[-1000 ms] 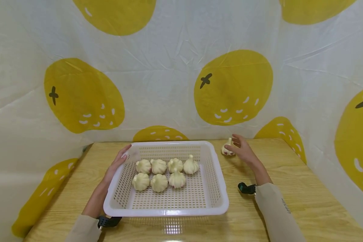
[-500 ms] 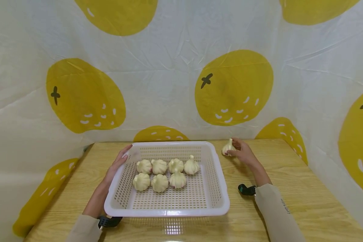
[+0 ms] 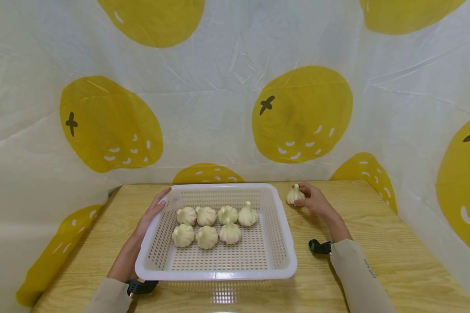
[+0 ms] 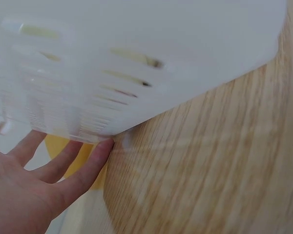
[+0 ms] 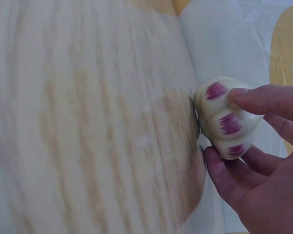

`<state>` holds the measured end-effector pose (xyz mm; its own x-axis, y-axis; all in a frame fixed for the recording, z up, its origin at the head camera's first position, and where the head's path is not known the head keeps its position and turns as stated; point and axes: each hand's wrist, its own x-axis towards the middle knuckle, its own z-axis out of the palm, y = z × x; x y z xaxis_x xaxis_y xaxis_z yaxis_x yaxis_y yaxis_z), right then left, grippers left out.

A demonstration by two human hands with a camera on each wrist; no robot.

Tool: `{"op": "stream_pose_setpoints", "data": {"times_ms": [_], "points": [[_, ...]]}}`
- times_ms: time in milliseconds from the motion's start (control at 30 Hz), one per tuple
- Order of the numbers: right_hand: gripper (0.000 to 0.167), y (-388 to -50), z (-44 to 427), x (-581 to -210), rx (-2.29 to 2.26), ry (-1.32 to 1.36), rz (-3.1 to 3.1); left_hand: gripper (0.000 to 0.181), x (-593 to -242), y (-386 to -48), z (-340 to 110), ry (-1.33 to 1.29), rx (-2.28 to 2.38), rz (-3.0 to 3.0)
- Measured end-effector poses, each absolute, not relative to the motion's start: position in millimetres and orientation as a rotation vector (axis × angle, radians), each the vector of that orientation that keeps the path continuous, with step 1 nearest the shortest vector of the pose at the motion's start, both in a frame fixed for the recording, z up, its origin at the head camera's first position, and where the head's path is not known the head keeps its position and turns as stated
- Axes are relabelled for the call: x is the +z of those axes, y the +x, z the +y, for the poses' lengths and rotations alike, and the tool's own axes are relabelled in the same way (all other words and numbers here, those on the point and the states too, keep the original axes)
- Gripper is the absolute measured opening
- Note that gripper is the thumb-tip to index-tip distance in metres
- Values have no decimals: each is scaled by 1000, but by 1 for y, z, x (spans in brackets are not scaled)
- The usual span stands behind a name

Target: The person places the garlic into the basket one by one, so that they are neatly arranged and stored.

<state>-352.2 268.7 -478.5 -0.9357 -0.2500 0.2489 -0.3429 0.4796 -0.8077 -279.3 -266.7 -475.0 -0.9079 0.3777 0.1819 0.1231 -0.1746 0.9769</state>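
At the table's back right, my right hand (image 3: pixel 316 201) pinches a garlic bulb (image 3: pixel 293 196) between thumb and fingers. Purple streaks mark the side of this garlic bulb (image 5: pixel 224 119) in the right wrist view, where it sits at the wood surface. My left hand (image 3: pixel 146 218) rests along the left side of a white plastic basket (image 3: pixel 215 274). Its fingers (image 4: pixel 83 175) are spread and fairly straight, touching the basket's slotted outer wall. Inside the basket, several garlic bulbs (image 3: pixel 206 237) lie in two rows toward the left and back.
The wooden table (image 3: pixel 384 243) extends to the right of the basket. Behind it hangs a white cloth (image 3: pixel 211 126) with large yellow fruit prints, meeting the table's back edge. A black wrist strap (image 3: pixel 320 247) is on the right arm, another strap (image 3: pixel 141 287) on the left.
My right hand has closed in on the lone garlic bulb and drawn it slightly toward the front, its stem now tilted a little differently. The left hand and basket have stayed put.
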Motion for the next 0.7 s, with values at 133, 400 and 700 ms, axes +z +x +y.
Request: {"op": "stream_pose_setpoints", "data": {"times_ms": [133,400,700], "points": [[56,-352,269,-479,1458,551,-2619,54,-475,-279,-266,579,2201,1914],[57,-350,269,-478,1502,514,-2641,54,-475,-278,-266,616,2205,1898],[58,-349,270,-476,1512,528,-2650,54,-474,-279,-268,644,2203,1870]]}}
